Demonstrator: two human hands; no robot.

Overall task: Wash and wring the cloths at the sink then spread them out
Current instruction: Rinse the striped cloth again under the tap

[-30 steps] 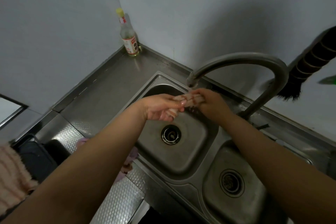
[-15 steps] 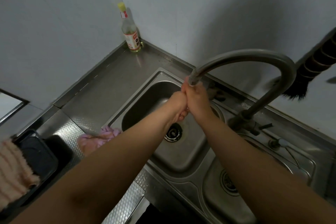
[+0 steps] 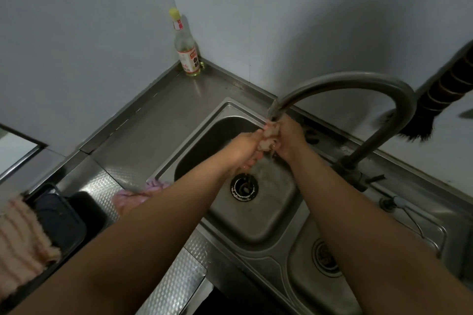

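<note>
Head view: left hand [image 3: 247, 144] and right hand [image 3: 289, 135] both gripped a small bunched pale cloth [image 3: 268, 137] tight between them, just under the faucet [image 3: 358, 84] spout over the sink's [image 3: 268, 227] left basin, water running (rinse/wring step, I'd judge). Next likely needs a hard opposing twist. Pink cloth [image 3: 135, 195] waited at the worktop's near edge beside the basin.

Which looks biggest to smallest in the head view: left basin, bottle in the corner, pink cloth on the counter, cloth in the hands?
1. Left basin
2. Bottle
3. Pink cloth on the counter, partly hidden by the left arm, so its rank against the bottle is unsure
4. Cloth in the hands, bunched and mostly covered
</note>
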